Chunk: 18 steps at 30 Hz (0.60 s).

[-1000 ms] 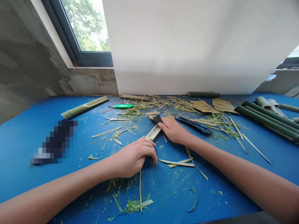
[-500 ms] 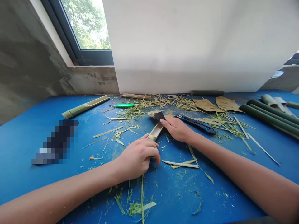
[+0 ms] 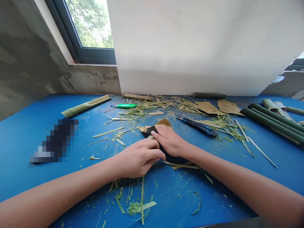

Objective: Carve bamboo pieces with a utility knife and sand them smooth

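Note:
My left hand (image 3: pixel 140 157) is closed around a split bamboo piece (image 3: pixel 150 137) and presses it against the blue table. Only a small bit of the bamboo shows; both hands and the paper hide the rest. In my right hand (image 3: pixel 169 139) is a sheet of sandpaper (image 3: pixel 152 129), black on its grit side and brown on its back. It is folded over the bamboo, with my thumb on top. The hands are close together, fingers almost meeting. Just beyond my right hand lies a dark blue utility knife (image 3: pixel 199 126).
A green cutter (image 3: pixel 126 105) and a half-cut bamboo length (image 3: pixel 85 106) lie at the back left. Bamboo shavings (image 3: pixel 175 103) litter the table (image 3: pixel 99 196). Brown sandpaper scraps (image 3: pixel 210 108) and green bamboo tubes (image 3: pixel 275 122) are at the right. A white board (image 3: pixel 190 47) stands behind.
My right hand has slid the sandpaper toward me along the bamboo, up to my left hand. The bamboo's hollow inside, visible before, is covered. My left hand keeps its hold.

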Tool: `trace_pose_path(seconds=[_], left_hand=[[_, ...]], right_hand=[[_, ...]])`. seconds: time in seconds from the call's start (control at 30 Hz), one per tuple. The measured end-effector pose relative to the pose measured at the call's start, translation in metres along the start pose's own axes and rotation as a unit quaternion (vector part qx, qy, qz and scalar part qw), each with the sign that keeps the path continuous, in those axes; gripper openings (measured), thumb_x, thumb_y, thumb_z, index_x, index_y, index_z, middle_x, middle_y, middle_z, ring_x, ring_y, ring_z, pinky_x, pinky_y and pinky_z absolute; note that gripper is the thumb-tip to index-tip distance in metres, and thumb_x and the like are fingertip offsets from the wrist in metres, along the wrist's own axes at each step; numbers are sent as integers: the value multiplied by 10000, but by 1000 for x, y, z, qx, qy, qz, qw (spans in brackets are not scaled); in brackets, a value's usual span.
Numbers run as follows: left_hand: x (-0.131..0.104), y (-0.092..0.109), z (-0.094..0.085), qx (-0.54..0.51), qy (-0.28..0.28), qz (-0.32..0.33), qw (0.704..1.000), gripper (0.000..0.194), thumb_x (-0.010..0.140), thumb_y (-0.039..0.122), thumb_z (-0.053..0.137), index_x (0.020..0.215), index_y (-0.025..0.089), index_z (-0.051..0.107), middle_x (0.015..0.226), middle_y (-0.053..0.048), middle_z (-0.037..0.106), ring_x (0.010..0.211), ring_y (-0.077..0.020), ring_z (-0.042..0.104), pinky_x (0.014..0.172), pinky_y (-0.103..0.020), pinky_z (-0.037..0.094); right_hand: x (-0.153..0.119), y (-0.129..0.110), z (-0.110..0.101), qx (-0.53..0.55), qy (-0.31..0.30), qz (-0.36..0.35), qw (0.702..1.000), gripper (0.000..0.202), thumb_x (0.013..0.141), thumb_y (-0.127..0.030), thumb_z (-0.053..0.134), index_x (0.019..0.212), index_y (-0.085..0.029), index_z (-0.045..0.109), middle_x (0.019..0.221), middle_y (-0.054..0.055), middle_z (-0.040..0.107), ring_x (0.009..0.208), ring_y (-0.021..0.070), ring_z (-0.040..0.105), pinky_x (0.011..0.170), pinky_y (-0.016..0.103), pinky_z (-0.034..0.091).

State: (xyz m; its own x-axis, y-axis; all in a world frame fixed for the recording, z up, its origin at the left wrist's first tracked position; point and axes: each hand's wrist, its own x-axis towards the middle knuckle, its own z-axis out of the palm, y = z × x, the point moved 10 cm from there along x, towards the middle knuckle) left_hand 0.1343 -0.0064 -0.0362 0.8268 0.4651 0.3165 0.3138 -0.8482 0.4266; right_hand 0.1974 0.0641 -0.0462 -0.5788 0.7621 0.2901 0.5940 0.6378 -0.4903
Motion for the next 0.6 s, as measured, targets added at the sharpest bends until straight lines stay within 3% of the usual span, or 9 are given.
trace_pose_path(seconds=[0.13,0.23,0.33,0.47,0.53,0.6], left_hand=[[0,-4,1,-10,-20,-39,999,362,979,72,433,1246,198,643,1233,-104,623,1180,-214,566,1054,-352,479],[0,0,7,5,-56,-35,998,468,862,-11,491,1197,255,678,1167,-78,590,1156,-227,543,1045,-374,473],[-1,-2,7,26,-21,-57,998,421,838,-24,468,1098,244,661,1137,-73,565,1137,-229,511,1036,-385,467],[-11,-23,-12,85,115,-155,978,171,941,105,436,1063,199,511,1120,-94,561,1060,-225,520,1002,-412,482],[-13,-32,-16,142,119,-198,962,147,958,223,483,1102,192,483,1117,-109,584,1052,-256,549,977,-449,489],[-10,-41,-14,204,69,-242,946,196,966,325,493,1105,186,496,1073,-122,630,1014,-289,601,897,-451,509]], right_hand=[[-14,1,-4,21,-1,37,999,423,1076,-418,331,971,-221,690,1053,82,734,1037,248,653,968,430,511],[-13,5,-3,38,-6,30,999,425,1076,-417,327,1028,-229,705,1113,85,733,1147,257,630,1048,448,476],[-6,3,1,37,-9,2,999,452,1083,-391,297,1065,-206,709,1184,101,726,1190,259,619,1108,470,435],[-8,3,0,54,-10,-11,998,435,1085,-402,314,1274,-222,661,1368,94,663,1318,246,561,1174,479,387],[-11,6,-5,54,2,-10,999,441,1082,-395,325,1356,-229,627,1430,91,630,1369,248,529,1197,495,365],[-9,8,-6,40,9,-11,999,452,1079,-381,327,1397,-226,610,1463,95,609,1404,251,502,1211,508,348]])
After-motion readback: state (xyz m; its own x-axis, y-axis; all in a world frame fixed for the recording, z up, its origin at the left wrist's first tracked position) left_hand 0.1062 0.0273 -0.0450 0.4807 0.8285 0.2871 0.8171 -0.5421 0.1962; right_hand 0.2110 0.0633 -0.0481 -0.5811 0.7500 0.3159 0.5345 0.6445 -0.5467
